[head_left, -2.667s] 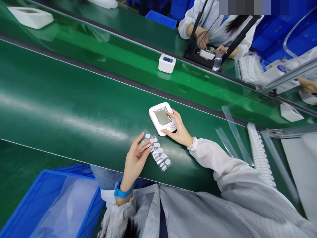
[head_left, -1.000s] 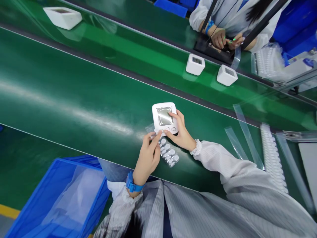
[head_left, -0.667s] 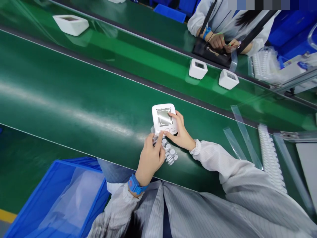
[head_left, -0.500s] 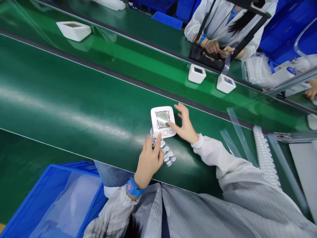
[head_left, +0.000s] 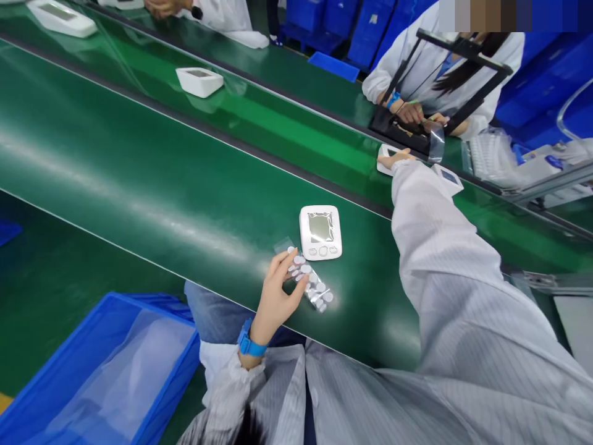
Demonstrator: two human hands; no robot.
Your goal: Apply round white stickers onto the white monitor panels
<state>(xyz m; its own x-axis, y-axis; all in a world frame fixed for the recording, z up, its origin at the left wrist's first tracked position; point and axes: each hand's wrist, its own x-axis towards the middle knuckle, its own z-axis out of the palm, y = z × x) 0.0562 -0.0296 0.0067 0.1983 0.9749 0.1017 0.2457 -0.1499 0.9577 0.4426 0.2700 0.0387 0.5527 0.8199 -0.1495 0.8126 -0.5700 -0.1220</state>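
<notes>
A white blood pressure monitor (head_left: 320,233) with a grey screen and three buttons lies face up on the green bench. Beside its lower left corner is a clear strip of round white stickers (head_left: 313,281). My left hand (head_left: 277,290) is at this strip, thumb and fingers curved apart, fingertips on or just above its left side. Stretched far out to the belt, my right hand (head_left: 396,159) has its fingers around another white monitor (head_left: 384,162), whose right part they hide. Close to my right sleeve, a further white monitor (head_left: 450,178) is partly covered.
The green belt (head_left: 278,117) runs behind a dark rail and carries more white monitors (head_left: 199,81). Across it, a co-worker's hands (head_left: 412,113) work behind a black frame (head_left: 463,46). A blue bin (head_left: 104,364) with clear plastic stands at lower left.
My right hand has left the near monitor and reached forward to one on the belt. My left hand has moved off the near monitor's button area, its fingers opening over the sticker strip.
</notes>
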